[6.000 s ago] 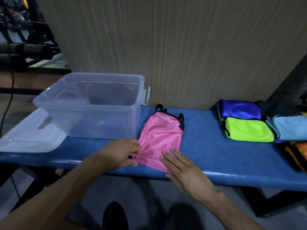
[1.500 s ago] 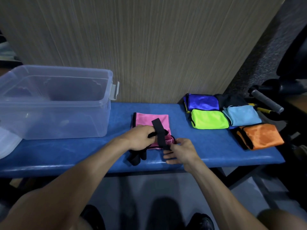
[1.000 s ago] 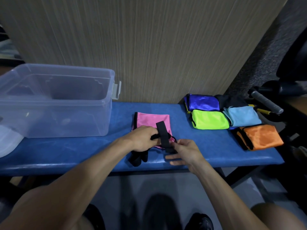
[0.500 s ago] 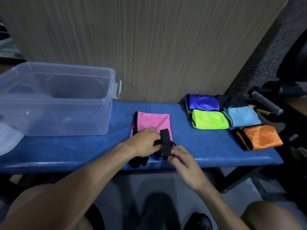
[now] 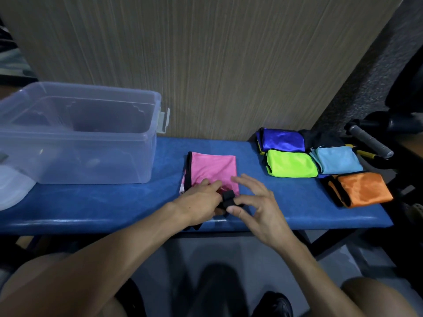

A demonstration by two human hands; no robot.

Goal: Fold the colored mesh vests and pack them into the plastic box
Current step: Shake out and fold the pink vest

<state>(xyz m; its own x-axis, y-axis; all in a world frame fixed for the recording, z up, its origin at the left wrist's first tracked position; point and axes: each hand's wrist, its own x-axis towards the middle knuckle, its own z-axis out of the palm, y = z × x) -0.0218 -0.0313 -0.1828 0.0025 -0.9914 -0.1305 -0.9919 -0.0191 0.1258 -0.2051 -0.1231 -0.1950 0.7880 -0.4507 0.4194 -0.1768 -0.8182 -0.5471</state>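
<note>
A folded pink mesh vest [image 5: 212, 167] with black trim lies in the middle of the blue bench [image 5: 91, 202]. At its near edge my left hand [image 5: 201, 200] and my right hand [image 5: 256, 202] work its black strap [image 5: 227, 199]. My left hand grips the strap from the left. My right thumb and forefinger pinch the strap's folded end, the other fingers spread. A clear plastic box [image 5: 75, 133] stands on the bench's left part and looks empty. Folded vests sit at the right: blue [image 5: 282, 139], lime green [image 5: 290, 165], light blue [image 5: 337, 160], orange [image 5: 361, 188].
A translucent lid [image 5: 11, 191] lies left of the box. A wood-grain wall panel [image 5: 206, 65] rises right behind the bench. A dark vest [image 5: 320, 137] lies behind the light blue one. Grey-handled gear [image 5: 370, 143] sits beyond the bench's right end. My knees are below the bench's front edge.
The long black strap that stood up over the pink vest has been gathered down into a short fold between my hands. My right fingers have spread out.
</note>
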